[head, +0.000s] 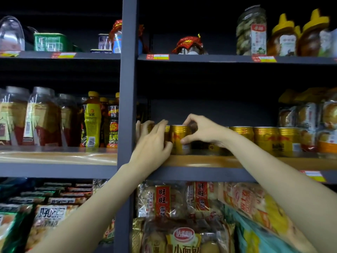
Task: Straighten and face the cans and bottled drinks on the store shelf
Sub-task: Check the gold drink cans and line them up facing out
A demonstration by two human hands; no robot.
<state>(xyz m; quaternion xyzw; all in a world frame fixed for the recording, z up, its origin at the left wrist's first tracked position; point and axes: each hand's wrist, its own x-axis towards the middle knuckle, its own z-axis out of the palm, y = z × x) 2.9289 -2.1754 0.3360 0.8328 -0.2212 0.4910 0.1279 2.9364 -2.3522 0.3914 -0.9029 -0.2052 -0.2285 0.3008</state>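
Dark store shelving fills our view, with a wooden-edged middle shelf (200,160) carrying a row of gold cans. We find the right hand (202,131) pinching one gold can (179,138) at its rim and side, just right of the upright post (127,88). The left hand (155,143) has its fingers laid nearly straight against the neighbouring cans at the shelf's left end, gripping nothing that we can see. Three gold cans further right (266,138) stand upright in line. We judge facing partly done; bottled drinks (92,121) in the left bay remain untouched.
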